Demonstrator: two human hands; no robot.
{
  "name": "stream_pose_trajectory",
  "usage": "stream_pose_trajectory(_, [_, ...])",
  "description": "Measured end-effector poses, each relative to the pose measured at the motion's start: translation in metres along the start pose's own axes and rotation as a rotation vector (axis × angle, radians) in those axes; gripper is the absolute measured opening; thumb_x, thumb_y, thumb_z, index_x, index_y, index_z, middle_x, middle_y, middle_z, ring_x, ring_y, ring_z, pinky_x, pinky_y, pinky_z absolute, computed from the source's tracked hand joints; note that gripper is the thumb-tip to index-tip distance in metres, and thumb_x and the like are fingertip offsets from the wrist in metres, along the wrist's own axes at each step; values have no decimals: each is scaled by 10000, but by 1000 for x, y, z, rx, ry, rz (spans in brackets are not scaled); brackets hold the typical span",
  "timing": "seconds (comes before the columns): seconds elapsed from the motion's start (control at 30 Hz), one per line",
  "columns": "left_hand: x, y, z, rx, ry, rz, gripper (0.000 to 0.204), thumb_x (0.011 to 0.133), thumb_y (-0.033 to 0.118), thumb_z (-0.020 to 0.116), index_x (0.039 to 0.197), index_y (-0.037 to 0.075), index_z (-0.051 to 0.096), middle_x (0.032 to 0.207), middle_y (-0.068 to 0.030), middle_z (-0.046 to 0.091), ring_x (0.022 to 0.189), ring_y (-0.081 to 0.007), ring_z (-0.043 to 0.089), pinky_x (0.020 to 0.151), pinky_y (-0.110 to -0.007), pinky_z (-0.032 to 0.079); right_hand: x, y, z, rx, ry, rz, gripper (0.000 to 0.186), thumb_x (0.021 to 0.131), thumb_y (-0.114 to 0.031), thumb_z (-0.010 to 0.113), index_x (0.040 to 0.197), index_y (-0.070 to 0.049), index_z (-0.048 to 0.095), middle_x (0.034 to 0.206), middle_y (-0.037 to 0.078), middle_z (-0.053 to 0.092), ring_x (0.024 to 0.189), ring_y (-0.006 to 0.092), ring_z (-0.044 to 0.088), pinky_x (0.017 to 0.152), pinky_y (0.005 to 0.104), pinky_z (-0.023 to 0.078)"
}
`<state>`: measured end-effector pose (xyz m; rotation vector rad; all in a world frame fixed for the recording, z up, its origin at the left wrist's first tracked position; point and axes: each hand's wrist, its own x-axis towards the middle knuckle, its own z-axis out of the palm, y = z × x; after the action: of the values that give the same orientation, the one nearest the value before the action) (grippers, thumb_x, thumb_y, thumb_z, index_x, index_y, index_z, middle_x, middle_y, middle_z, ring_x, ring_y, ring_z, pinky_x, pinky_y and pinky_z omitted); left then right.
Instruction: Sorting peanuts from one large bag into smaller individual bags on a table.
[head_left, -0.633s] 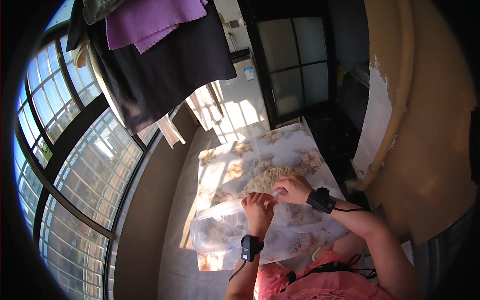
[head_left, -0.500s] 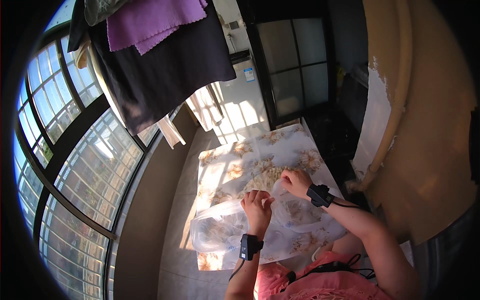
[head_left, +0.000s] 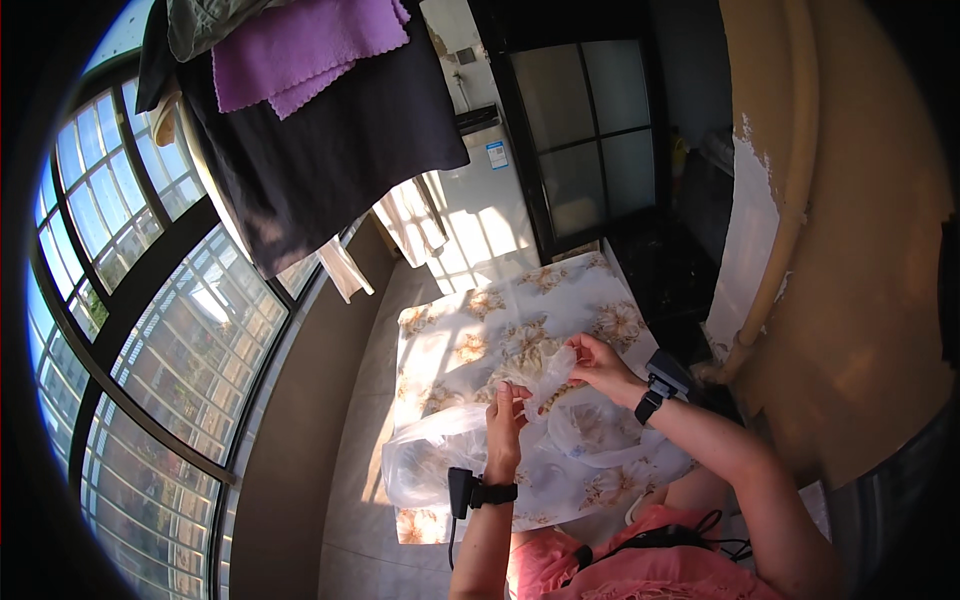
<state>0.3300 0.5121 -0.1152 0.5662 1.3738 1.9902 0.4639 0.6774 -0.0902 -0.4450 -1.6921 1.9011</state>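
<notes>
My left hand (head_left: 507, 408) pinches the edge of a thin translucent plastic bag (head_left: 547, 385) near the middle of the floral-covered table (head_left: 620, 470). My right hand (head_left: 590, 362) is closed on the same bag higher up and to the right, so the film stretches between my fingers. Just behind and under it lies a pale beige pile (head_left: 515, 368); I cannot make out what it is. More crumpled translucent plastic (head_left: 435, 460) spreads over the near left of the table, below my hands. A black band with a device is strapped on each wrist.
Dark, purple and grey cloths (head_left: 310, 170) hang at the upper left beside a barred window (head_left: 190, 340). Beyond the table are a pale appliance (head_left: 470, 200) and a black-framed glass door (head_left: 590, 130). A peeling wall with a tan pipe (head_left: 790, 230) stands to the right.
Both hands have turned, the left more upright with thumb raised, the right lifted slightly. The bag is now spread wider and held up between them, where it was bunched at my fingertips.
</notes>
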Motion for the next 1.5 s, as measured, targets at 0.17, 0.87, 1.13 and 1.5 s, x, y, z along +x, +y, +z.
stream_pose_trajectory(0.17, [0,-10,-1,377,-162,233,274,901,257,721,998,10,655,790,10,591,657,-101,539,620,-264,458,-2,2,-3,39,-23,-25,362,831,17,679,1163,-50,552,992,30,611,873,99,623,736,264,534])
stream_pose_trajectory(0.87, [32,-28,-10,-78,70,147,181,1013,175,571,891,46,535,756,30,501,678,-65,466,668,-254,445,9,10,-38,-233,17,-273,561,788,67,706,1302,-71,530,1194,30,543,937,71,588,794,225,506])
stream_pose_trajectory(1.13, [45,-12,-18,-498,283,-56,180,1053,159,477,898,87,531,778,-12,545,665,-130,535,637,-375,514,20,28,-73,-212,276,0,179,857,30,617,1021,-29,660,795,-45,572,721,49,541,627,209,444])
stream_pose_trajectory(1.5, [25,11,1,-250,98,17,462,888,196,763,1176,142,406,997,-61,544,801,-161,561,682,-341,503,-15,-54,2,-1183,93,-701,309,835,-221,708,1097,-71,645,1076,64,616,944,283,643,825,389,506])
